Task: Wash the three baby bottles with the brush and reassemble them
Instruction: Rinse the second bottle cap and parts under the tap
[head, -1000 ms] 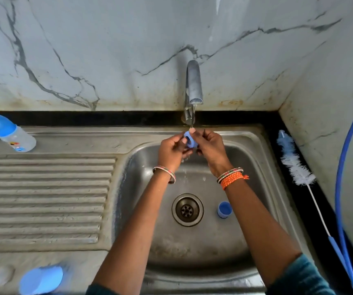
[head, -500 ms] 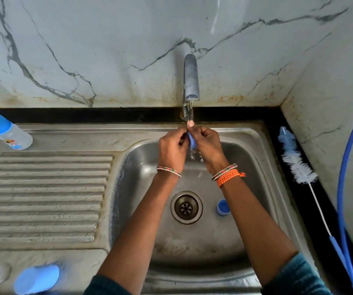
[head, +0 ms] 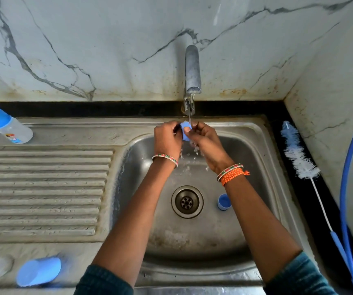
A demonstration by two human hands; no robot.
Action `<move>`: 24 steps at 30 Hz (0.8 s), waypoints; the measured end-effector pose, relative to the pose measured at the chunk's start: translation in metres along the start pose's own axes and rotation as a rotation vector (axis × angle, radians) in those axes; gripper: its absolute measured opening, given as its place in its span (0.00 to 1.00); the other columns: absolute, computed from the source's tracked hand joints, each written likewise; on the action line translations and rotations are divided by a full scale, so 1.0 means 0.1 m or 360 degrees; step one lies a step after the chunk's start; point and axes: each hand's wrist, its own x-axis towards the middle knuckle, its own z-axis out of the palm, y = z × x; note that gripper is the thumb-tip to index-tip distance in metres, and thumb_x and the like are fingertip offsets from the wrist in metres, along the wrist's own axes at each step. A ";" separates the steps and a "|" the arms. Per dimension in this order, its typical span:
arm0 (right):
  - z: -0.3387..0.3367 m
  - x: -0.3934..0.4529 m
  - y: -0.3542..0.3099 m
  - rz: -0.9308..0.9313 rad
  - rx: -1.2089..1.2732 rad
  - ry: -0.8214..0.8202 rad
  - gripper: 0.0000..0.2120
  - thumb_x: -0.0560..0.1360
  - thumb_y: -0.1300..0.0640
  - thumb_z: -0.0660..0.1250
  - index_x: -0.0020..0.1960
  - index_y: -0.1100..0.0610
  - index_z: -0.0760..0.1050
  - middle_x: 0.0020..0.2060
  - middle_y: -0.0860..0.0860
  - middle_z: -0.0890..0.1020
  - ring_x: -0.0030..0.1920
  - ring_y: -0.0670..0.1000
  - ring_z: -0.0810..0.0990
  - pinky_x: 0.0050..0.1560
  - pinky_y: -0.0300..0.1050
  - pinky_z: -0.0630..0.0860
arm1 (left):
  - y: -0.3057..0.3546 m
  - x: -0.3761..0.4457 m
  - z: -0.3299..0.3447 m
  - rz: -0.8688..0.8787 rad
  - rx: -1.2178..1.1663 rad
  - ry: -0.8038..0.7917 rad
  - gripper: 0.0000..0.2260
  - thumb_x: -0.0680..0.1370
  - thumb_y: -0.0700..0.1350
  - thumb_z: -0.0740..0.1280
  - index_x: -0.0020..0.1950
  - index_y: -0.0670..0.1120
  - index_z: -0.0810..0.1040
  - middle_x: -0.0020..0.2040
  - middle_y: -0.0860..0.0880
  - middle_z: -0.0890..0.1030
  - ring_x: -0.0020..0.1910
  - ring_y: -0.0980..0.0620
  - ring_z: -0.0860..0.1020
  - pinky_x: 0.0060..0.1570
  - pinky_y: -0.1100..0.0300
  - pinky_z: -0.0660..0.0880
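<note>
Head view: blue bottle ring (head: 185,131) is pinched between the fingers of left hand (head: 167,139) and right hand (head: 206,141), held under tap (head: 192,69) for rinsing. Brush (head: 299,154) is laid aside, right, on the desk.

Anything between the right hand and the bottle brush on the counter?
Nothing visible. The brush lies on the black counter right of the sink; only the sink rim lies between. The right hand is pinching the blue ring.
</note>
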 end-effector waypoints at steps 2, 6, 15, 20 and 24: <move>0.00 0.01 0.01 0.0016 0.0045 0.0092 0.08 0.79 0.58 0.64 0.43 0.59 0.76 0.34 0.50 0.78 0.29 0.39 0.74 0.30 0.31 0.69 | 0.02 0.00 0.00 -0.0003 0.0059 -0.0050 0.05 0.74 0.34 0.66 0.44 0.36 0.81 0.37 0.38 0.82 0.38 0.42 0.80 0.32 0.64 0.64; 0.08 0.09 -0.03 0.0015 -0.0102 0.0282 0.19 0.80 0.51 0.62 0.42 0.66 0.78 0.32 0.54 0.77 0.30 0.43 0.74 0.33 0.33 0.71 | 0.04 -0.14 -0.02 0.0313 0.0067 0.0012 0.12 0.71 0.31 0.66 0.53 0.38 0.81 0.39 0.40 0.83 0.37 0.45 0.81 0.38 0.61 0.73; 0.03 0.02 0.01 -0.0093 -0.0137 0.0131 0.03 0.77 0.62 0.66 0.46 0.59 0.78 0.37 0.49 0.81 0.34 0.37 0.78 0.37 0.31 0.73 | 0.08 -0.02 0.00 -0.0145 -0.0109 0.0015 0.06 0.72 0.33 0.67 0.46 0.37 0.83 0.39 0.40 0.83 0.36 0.52 0.78 0.34 0.70 0.69; 0.11 0.10 0.02 -0.0121 -0.0326 0.0264 0.14 0.79 0.53 0.63 0.37 0.57 0.76 0.30 0.49 0.77 0.30 0.42 0.73 0.34 0.37 0.70 | -0.01 -0.13 -0.02 0.0385 0.0033 0.0175 0.10 0.74 0.35 0.64 0.52 0.39 0.82 0.39 0.42 0.83 0.35 0.50 0.80 0.37 0.65 0.73; 0.14 0.15 0.01 -0.0098 -0.0271 0.0455 0.21 0.80 0.51 0.62 0.29 0.53 0.69 0.24 0.47 0.72 0.26 0.43 0.69 0.32 0.42 0.67 | -0.03 -0.18 0.02 0.0528 0.0136 0.0068 0.09 0.73 0.36 0.66 0.51 0.38 0.82 0.39 0.42 0.83 0.35 0.48 0.81 0.38 0.66 0.74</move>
